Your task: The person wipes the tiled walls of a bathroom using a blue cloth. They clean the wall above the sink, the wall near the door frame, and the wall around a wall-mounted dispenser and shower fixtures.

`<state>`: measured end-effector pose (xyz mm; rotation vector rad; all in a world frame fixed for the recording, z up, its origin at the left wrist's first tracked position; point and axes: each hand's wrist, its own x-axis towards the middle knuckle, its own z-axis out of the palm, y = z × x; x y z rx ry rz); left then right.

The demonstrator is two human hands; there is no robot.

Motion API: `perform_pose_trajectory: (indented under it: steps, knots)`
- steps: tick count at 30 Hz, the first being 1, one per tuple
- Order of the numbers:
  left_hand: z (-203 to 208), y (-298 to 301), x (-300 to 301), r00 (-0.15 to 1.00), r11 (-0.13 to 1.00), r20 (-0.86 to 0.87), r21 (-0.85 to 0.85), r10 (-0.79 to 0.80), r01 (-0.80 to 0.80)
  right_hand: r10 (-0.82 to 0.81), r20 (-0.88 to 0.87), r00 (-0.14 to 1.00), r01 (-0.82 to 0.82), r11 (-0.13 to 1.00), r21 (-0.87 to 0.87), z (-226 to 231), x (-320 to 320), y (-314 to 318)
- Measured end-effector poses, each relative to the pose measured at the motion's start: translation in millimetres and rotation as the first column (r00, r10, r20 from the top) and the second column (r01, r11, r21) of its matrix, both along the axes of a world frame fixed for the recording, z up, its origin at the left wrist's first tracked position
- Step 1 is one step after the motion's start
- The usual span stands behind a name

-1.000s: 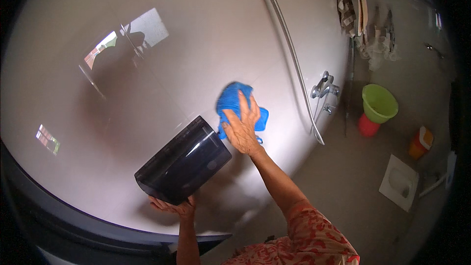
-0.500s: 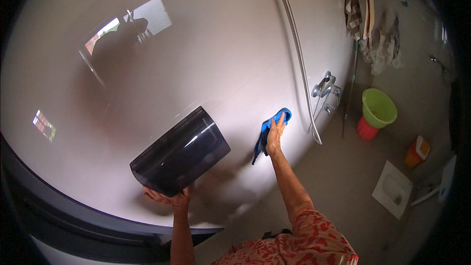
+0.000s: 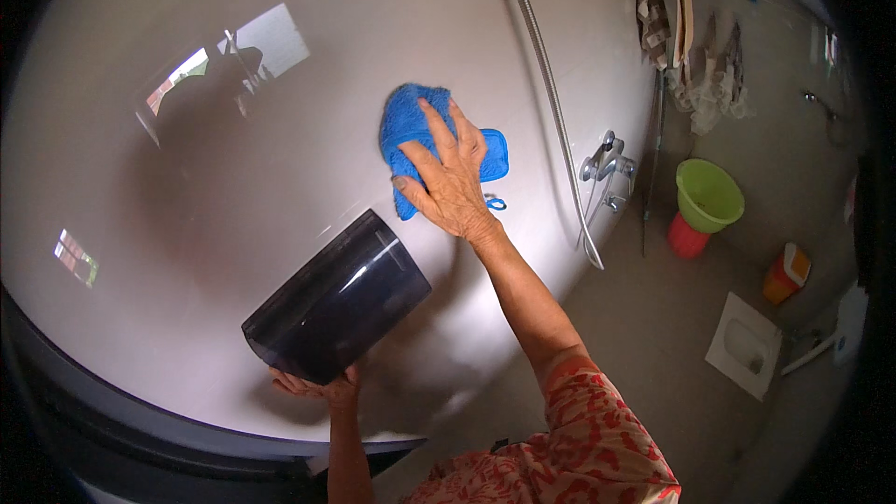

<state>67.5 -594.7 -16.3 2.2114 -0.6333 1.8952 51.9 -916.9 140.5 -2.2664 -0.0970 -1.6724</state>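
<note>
A blue cloth (image 3: 411, 126) lies pressed against the glossy white wall, with a corner and a small loop sticking out to the right of the hand. My right hand (image 3: 450, 168) holds it flat there, its fingers spread over the fabric. Lower left on the wall is a glossy black dispenser box (image 3: 338, 297), tilted in the picture. Beneath its lower end my left hand (image 3: 322, 386) supports it, the fingers partly hidden behind the box. I cannot tell how the box is fixed.
A metal shower hose (image 3: 537, 42) hangs right of the cloth, beside the chrome mixer tap (image 3: 607, 163). Towels (image 3: 651, 9) hang at upper right. On the floor are a green basin (image 3: 707, 196) on a red bucket (image 3: 688, 236), an orange bin (image 3: 786, 275) and a squat toilet (image 3: 745, 345).
My right hand has moved up and left across the wall with the blue cloth, which is now spread wider under the fingers. My left hand stays under the black box.
</note>
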Motion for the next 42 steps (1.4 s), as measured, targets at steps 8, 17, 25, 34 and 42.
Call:
perform_pose_trajectory:
  steps: [8, 17, 25, 34, 42]
  knots:
    - [0.4, -1.0, 2.3, 1.0, 1.0, -0.019, 0.02, 0.012, -0.011, -0.107, 0.142, 0.984, 0.07, 0.967, 0.246, -18.6, 25.9, -49.5]
    - [-27.4, 12.7, 11.9, 0.996, 0.997, -0.034, -0.009, 0.08, -0.081, -0.225, -0.051, 0.973, 0.204, 0.734, 0.648, -80.4, 32.6, -125.0]
    - [-99.8, 90.0, 16.8, 0.819, 0.628, 0.007, 0.639, 0.574, -0.445, -0.177, -0.187, 0.966, 0.228, 0.255, 0.94, -195.4, 33.9, -156.5]
    - [-24.0, 11.1, 8.1, 1.0, 1.0, -0.002, -0.015, 0.016, -0.016, -0.149, -0.108, 0.983, 0.157, 0.373, 0.914, -156.7, 33.7, -80.3]
    - [-17.3, -1.8, 7.3, 0.999, 0.999, 0.035, -0.039, -0.012, 0.014, -0.195, 0.103, 0.975, 0.133, 0.892, 0.433, -94.7, 19.4, -3.2]
